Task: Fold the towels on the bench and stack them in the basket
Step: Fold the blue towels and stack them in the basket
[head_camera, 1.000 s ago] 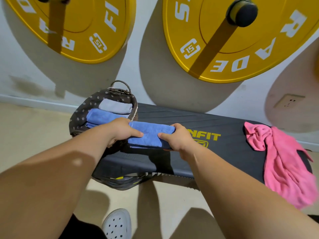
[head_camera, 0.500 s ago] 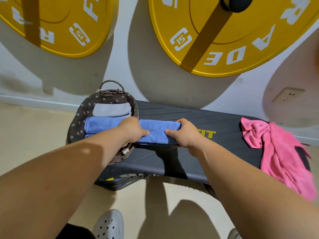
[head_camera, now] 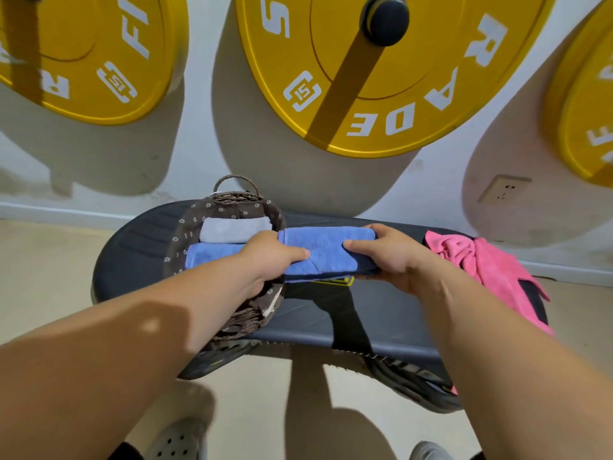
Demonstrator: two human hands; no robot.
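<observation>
Bare forearms [head_camera: 132, 343] fill the view, bare right down to the left hand [head_camera: 272, 257] and right hand [head_camera: 384, 257]. Down at floor level there's a pale grey clog [head_camera: 175, 439] dotted with round vent holes, a grey shoe toe [head_camera: 428, 451] peeking in on the right, and a sliver of black trouser leg [head_camera: 127, 453].

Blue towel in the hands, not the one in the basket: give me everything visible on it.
The held blue towel is soft, fuzzy-looking cloth, folded into a long flat bundle with layered edges along its near side. It lies roughly level, lengthwise along the bench. The left hand grips its left end, thumb on top, at the basket rim. The right hand grips the right end likewise. It seems lifted just off the bench, though that is hard to confirm.
</observation>
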